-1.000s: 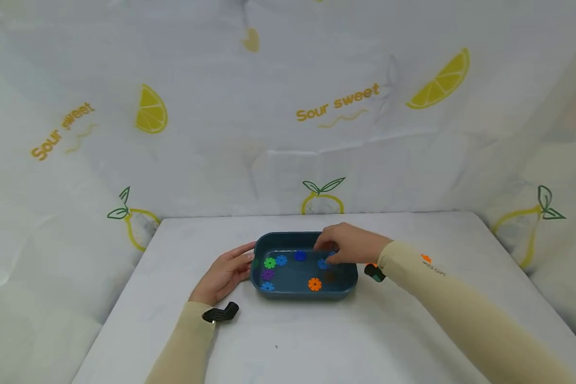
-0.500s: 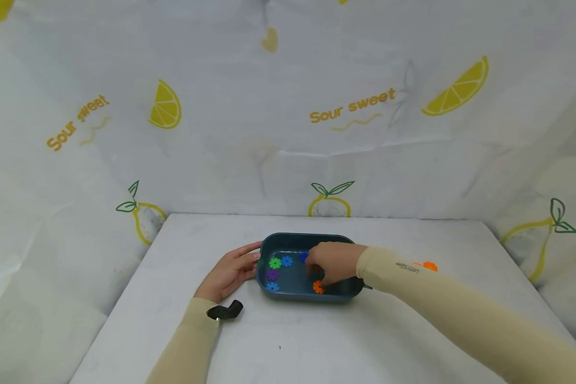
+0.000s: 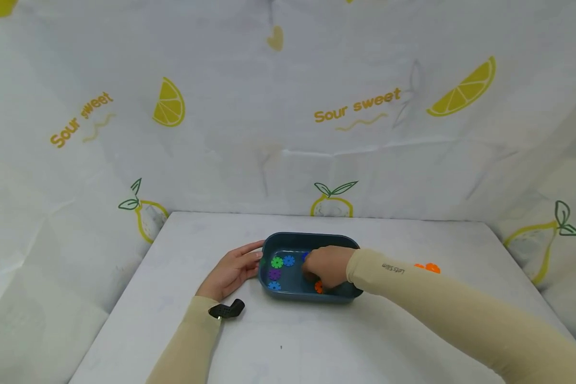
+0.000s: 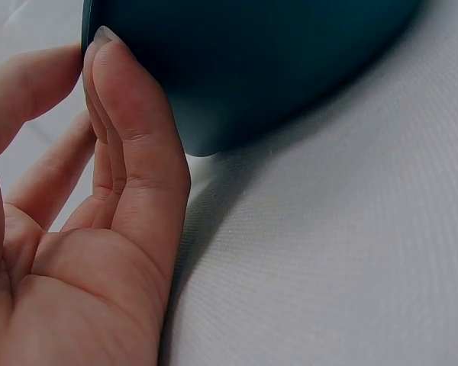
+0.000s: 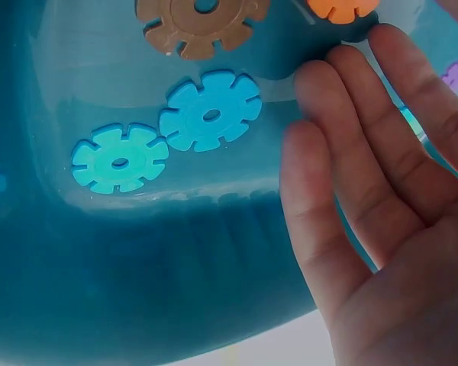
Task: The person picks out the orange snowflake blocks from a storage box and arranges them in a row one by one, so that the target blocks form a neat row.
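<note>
A dark teal tray holds several flat notched plastic discs, such as a green disc and a purple disc at its left end. Against the outer left wall rest the fingertips of my left hand, palm turned inward. My right hand reaches down into the tray, fingers slightly bent and palm bare in the right wrist view. An orange disc lies right beyond those fingertips. Nearby on the tray floor are a brown disc, a blue disc and a turquoise disc. The right thumb is hidden.
Bright orange pieces lie on the white table beyond the right forearm. A black device is strapped at the left wrist. Behind the table hangs a white cloth printed with lemons.
My right hand has moved from the tray's right rear edge forward and left, down over the orange disc. The left hand stays at the tray's left end. The head view has shifted slightly.
</note>
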A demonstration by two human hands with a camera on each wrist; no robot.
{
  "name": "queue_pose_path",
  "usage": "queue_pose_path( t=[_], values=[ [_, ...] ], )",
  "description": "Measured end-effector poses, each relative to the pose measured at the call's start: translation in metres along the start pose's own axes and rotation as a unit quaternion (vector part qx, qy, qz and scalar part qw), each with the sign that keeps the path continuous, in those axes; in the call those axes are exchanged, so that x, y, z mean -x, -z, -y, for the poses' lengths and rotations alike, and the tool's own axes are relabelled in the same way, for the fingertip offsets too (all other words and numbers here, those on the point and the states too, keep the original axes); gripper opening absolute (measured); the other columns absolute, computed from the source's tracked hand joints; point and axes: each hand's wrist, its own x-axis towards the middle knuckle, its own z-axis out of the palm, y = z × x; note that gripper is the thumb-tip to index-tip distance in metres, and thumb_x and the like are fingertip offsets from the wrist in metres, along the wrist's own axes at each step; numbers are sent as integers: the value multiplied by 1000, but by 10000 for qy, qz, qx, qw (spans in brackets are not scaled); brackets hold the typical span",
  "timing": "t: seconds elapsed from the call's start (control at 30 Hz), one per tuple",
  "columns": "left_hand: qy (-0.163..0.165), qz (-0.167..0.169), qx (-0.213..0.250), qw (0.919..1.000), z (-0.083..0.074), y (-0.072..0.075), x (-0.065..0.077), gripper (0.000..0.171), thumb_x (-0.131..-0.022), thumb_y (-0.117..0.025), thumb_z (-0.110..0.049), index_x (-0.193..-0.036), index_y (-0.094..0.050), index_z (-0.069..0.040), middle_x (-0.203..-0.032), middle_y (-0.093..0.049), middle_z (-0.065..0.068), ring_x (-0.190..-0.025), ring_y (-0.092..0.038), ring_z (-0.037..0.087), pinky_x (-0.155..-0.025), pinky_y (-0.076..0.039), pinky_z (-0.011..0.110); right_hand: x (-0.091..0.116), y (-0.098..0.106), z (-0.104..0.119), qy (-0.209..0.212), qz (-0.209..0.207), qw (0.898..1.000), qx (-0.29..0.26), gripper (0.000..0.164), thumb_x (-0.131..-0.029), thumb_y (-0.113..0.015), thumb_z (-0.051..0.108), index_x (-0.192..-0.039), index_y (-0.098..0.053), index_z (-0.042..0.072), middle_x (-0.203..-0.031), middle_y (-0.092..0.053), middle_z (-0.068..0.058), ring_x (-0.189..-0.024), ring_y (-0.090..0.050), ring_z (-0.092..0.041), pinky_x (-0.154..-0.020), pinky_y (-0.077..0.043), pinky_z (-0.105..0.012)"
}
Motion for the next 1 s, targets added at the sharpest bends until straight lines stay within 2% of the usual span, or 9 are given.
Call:
queue_pose_path(
  t=[0.27,0.47,0.7,1.0],
  values=[
    [26,-38,49,10000,-2,-2,-1,54,-106,-71,-21,-158,-56,-14,-133,-75,6,-102,-72,12,-92,-62,28,-4,3,-2,31,-54,10000,58,18,-87,-90,13,-90,-74,22,-86,-67,10,-78,-60,-13,-76,-56,-28],
    [37,-60,41,10000,-3,-3,0,53,-107,-70,-20,-157,-56,-13,-130,-76,6,-101,-72,11,-90,-62,27,-8,3,-5,-99,12,9999,-112,16,-88,-89,14,-88,-74,21,-85,-67,10,-76,-63,-11,-73,-56,-26],
    [51,-114,31,9999,-5,-5,1,52,-107,-69,-19,-157,-56,-13,-133,-75,7,-101,-72,11,-92,-62,27,-13,3,-11,-205,-53,9993,-321,20,-85,-92,24,-92,-74,24,-86,-68,12,-78,-63,-10,-75,-57,-27],
    [66,-104,20,9999,-2,-3,2,53,-107,-70,-21,-158,-56,-13,-137,-73,8,-106,-73,13,-94,-62,29,-7,12,-15,-253,-323,9947,-945,23,-88,-90,19,-100,-71,27,-89,-68,12,-85,-63,-14,-82,-57,-31]
  ],
)
